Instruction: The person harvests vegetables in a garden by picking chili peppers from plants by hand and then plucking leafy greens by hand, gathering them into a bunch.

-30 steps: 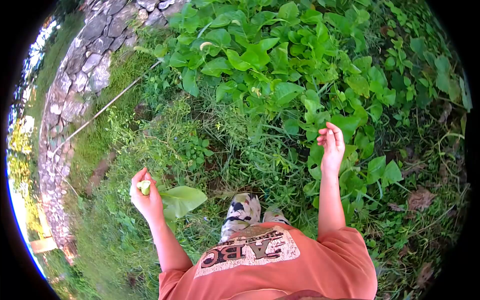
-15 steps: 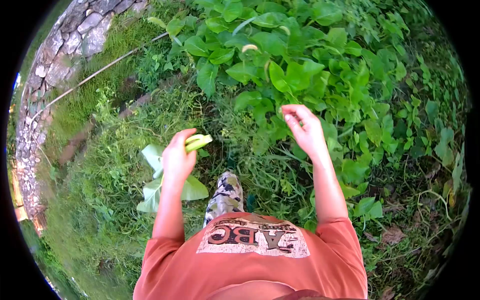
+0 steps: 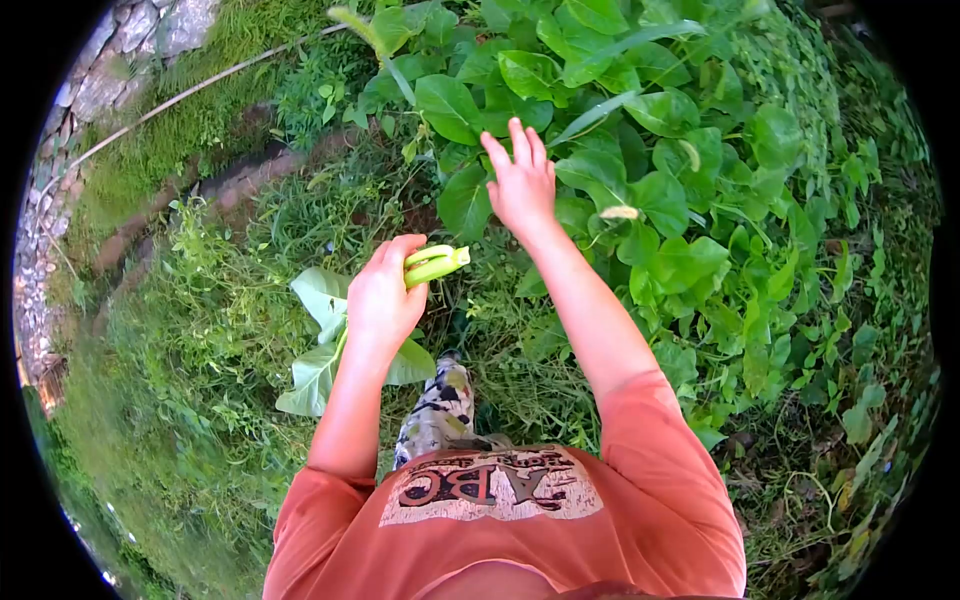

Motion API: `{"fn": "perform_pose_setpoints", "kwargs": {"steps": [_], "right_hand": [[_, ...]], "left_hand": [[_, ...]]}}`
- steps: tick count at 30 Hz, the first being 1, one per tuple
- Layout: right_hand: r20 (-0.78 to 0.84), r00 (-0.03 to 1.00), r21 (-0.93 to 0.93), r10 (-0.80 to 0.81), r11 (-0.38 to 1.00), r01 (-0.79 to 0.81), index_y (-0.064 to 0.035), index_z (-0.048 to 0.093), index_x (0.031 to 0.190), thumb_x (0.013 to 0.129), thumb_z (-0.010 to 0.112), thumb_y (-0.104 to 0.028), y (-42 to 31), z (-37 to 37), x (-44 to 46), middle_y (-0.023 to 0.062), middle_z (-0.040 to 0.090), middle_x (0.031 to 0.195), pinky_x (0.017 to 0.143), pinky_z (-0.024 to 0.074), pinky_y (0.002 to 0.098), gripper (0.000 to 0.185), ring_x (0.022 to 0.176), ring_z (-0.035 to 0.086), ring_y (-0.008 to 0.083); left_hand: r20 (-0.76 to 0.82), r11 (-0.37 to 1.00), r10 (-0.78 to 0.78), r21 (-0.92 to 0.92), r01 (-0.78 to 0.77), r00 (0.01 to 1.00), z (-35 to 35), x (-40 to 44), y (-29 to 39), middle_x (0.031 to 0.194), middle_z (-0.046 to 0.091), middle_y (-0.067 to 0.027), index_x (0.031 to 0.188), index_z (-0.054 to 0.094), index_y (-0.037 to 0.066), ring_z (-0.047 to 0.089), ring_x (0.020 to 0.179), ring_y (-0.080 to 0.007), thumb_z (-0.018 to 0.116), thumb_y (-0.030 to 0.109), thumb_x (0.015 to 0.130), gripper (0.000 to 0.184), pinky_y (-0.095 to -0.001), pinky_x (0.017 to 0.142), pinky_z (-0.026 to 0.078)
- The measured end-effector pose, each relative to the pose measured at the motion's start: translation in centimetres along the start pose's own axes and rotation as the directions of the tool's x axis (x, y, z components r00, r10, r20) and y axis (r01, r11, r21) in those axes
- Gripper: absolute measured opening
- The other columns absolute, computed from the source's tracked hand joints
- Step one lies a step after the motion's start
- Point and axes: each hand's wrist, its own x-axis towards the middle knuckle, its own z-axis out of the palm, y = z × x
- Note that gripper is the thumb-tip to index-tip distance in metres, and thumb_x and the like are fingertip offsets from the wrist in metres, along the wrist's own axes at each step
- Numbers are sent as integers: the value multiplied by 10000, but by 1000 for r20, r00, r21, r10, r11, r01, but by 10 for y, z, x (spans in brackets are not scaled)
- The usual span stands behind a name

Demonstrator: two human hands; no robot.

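My left hand (image 3: pixel 385 300) is wrapped round a leafy green stalk (image 3: pixel 436 266). Its pale, thick ends stick out past my thumb side, one of them looking cut or snapped off. Broad leaves (image 3: pixel 318 378) of the same bunch hang behind my wrist on the left. Farther forward, my right hand (image 3: pixel 523 185) is open with its fingers spread, among the broad-leaved green plants (image 3: pixel 600 110). A large leaf (image 3: pixel 448 108) lies just left of its fingertips. Whether the fingers touch any leaf, I cannot tell.
A stone wall (image 3: pixel 120 50) rises at the upper left. A thin pole or hose (image 3: pixel 200 88) runs slantwise in front of it, beside a brown log-like strip (image 3: pixel 250 180). Grass and weeds (image 3: pixel 200 340) cover the ground on the left. My patterned trouser leg (image 3: pixel 437 410) shows below.
My right hand has moved left and forward into the leaves, and its fingers have spread. My left hand has shifted slightly right, still holding the stalk. The view has shifted too.
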Motion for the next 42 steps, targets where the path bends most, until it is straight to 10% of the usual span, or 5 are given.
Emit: {"fn": "perform_pose_setpoints", "kwargs": {"steps": [5, 16, 21, 26, 42], "right_hand": [[212, 956, 74, 203, 972, -223, -124, 621, 935, 734, 538, -63, 22, 76, -7, 118, 616, 834, 715, 478, 408, 227, 785, 599, 301], [295, 920, 449, 257, 813, -371, -80, 644, 889, 755, 604, -103, 29, 116, -73, 122, 616, 836, 661, 479, 344, 142, 718, 604, 275], [765, 496, 635, 410, -355, -686, -14, 560, 973, 784, 564, -93, 63, 129, -29, 22, 616, 752, 478, 377, 206, 205, 583, 507, 69], [762, 341, 610, 551, -432, -664, -47, 560, 922, 791, 540, -109, 130, 234, -9, 25, 590, 709, 472, 397, 235, 146, 580, 517, 103], [842, 448, 489, 300, -776, -399, -11, 546, 905, 789, 517, -106, 155, 270, 27, 74, 570, 753, 545, 439, 275, 153, 650, 524, 168]], "left_hand": [[-7, 999, -34, -37, 34, 999, 21, 30, -30, 945, 581, -110, 1012, 538, 99, 583, 799, -325, 568, 56, 695, 322, -401, 696, 472], [41, 998, -39, 44, 37, 998, 114, 160, -68, 1372, 265, -217, 1331, 334, 279, 574, 949, -365, 584, 129, 723, 674, -406, 768, 497], [59, 984, -169, 74, 165, 984, 136, 167, -113, 1018, 547, -166, 1123, 509, 139, 598, 835, -338, 620, 204, 723, 420, -413, 708, 500], [-31, 989, -102, 102, 105, 994, 134, 121, -109, 921, 574, -126, 972, 565, 60, 606, 733, -299, 649, 164, 684, 318, -376, 638, 507], [-141, 983, 180, 0, -182, 973, 172, 56, -101, 734, 480, -66, 866, 567, 71, 554, 626, -238, 621, 71, 581, 290, -343, 568, 466]]}}
